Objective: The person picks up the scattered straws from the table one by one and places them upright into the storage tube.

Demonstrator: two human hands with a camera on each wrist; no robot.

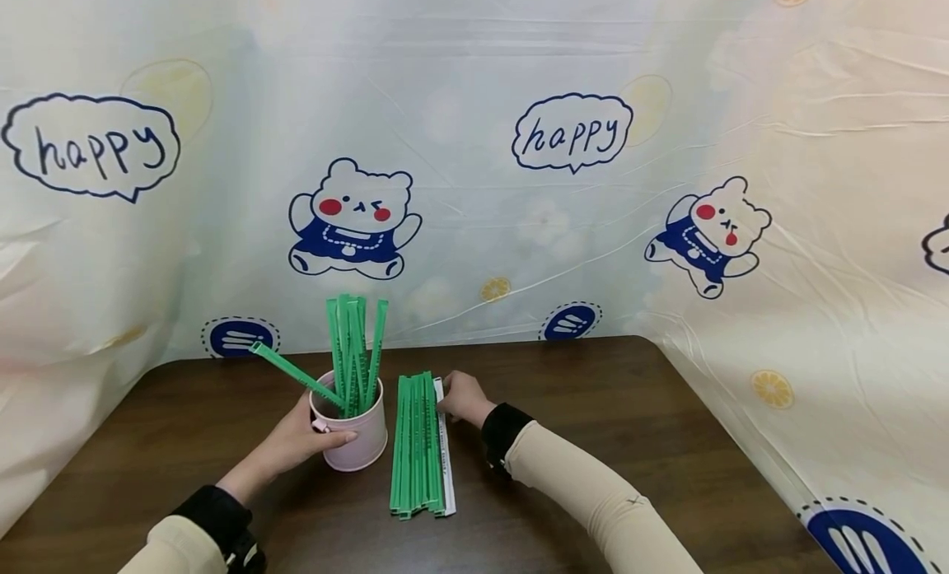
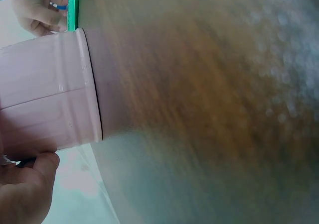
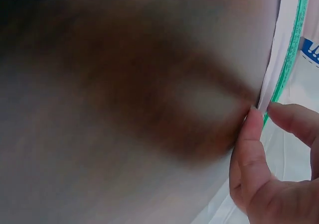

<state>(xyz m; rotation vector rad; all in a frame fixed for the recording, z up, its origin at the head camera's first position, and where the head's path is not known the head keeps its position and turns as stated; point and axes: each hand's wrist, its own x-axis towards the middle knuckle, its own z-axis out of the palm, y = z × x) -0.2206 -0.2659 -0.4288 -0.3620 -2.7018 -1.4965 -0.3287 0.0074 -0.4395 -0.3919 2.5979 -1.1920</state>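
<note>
- pale, wrinkly printed sheet, and the sitting bear on it is winking lol
- "happy" bubble up and left of that bear, second bubble up and right
- tilted bear off to its right
- little orange slice to its lower right
- dark brown table below it, rounded back corners

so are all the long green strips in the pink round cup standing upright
No, one long green strip leans far left out of the pink round cup.
</note>
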